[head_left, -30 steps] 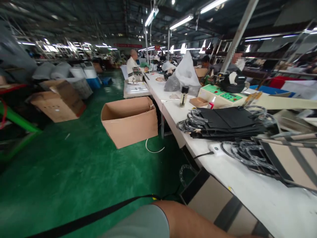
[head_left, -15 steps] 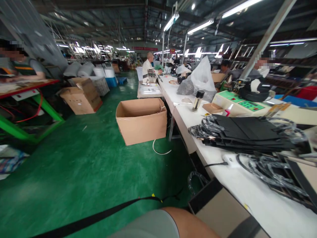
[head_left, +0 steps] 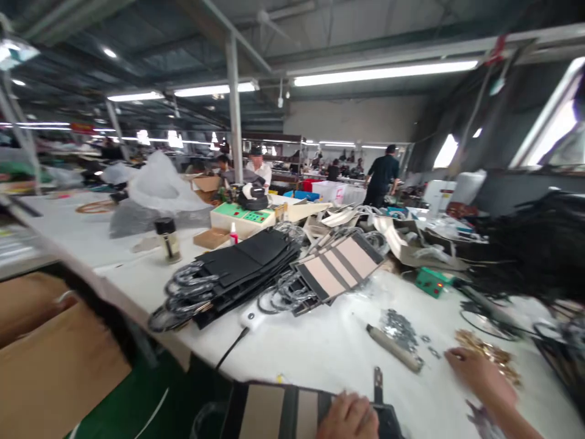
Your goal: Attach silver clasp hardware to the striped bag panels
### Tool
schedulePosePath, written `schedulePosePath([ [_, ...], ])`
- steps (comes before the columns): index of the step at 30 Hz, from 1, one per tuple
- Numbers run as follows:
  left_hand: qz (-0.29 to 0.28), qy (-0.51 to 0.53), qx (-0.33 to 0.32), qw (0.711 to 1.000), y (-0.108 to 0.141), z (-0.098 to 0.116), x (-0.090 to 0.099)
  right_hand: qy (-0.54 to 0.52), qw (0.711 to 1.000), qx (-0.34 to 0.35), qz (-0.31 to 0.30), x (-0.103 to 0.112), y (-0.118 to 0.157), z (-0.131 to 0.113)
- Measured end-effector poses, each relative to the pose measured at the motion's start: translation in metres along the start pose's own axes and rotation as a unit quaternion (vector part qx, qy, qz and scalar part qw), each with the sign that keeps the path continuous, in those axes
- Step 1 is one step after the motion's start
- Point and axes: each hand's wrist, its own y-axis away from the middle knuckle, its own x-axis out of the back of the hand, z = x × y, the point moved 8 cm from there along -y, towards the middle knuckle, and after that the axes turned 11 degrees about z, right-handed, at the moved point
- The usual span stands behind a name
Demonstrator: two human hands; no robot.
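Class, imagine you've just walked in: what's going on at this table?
A person's left hand rests on a beige-and-black striped piece at the near edge of the white table. Their right hand is right by a pile of gold-coloured bits; whether it pinches one is impossible to tell. Close by lie a heap of grey bits and a rod-like tool. Farther back sits a stack of black pieces.

The view has swung right, bringing in the left hand, right hand and gold pieces.

Factory workshop: worktable, strip lights
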Motion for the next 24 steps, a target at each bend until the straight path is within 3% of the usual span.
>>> schedulePosePath([
  [3,0.049,-0.008,0.021,0.999,0.010,-0.006,-0.002,-0.020,0.999,-0.037,-0.020,-0.006,-0.003,-0.001],
  [5,0.042,0.009,0.005,0.999,0.008,-0.007,0.000,-0.023,0.998,-0.057,-0.016,-0.005,-0.002,-0.005],
  [7,-0.032,0.041,-0.026,0.998,0.001,-0.007,0.000,-0.024,0.997,-0.072,-0.011,-0.002,0.000,-0.005],
  [10,-0.207,0.083,-0.056,0.973,-0.015,-0.007,0.001,-0.031,0.996,-0.082,-0.013,0.001,0.000,-0.001],
  [12,-0.274,0.095,-0.067,0.955,-0.028,-0.009,0.006,-0.039,0.996,-0.084,-0.018,0.002,-0.001,0.002],
  [14,-0.305,0.100,-0.079,0.944,-0.040,-0.010,0.009,-0.044,0.995,-0.084,-0.022,0.003,-0.003,0.001],
  [18,-0.297,0.107,-0.091,0.945,-0.046,-0.009,0.008,-0.049,0.996,-0.072,-0.031,0.001,-0.005,-0.015],
  [24,-0.182,0.085,-0.089,0.976,-0.025,-0.012,0.003,0.004,0.994,-0.104,-0.038,-0.011,-0.012,-0.035],
])
